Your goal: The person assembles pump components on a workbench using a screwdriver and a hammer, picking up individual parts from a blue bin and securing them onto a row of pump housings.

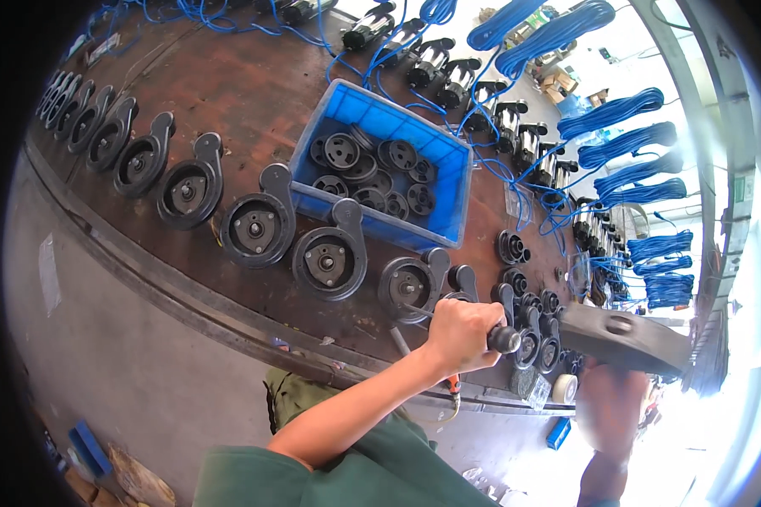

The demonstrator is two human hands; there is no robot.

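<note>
My left hand is closed around a screwdriver. Its round black handle end sticks out on the right, and a thin shaft runs left toward a round black pump housing on the bench. Whether the tip touches the housing, I cannot tell. To the right, my right hand, smeared by motion, grips a hammer. The hammer's metal head is raised beside the screwdriver's handle end; its own handle is mostly hidden.
Similar housings line the bench's near edge. Behind them a blue crate holds loose black discs. Motors with coiled blue cables stand along the far side. A roll of tape sits at the near right edge.
</note>
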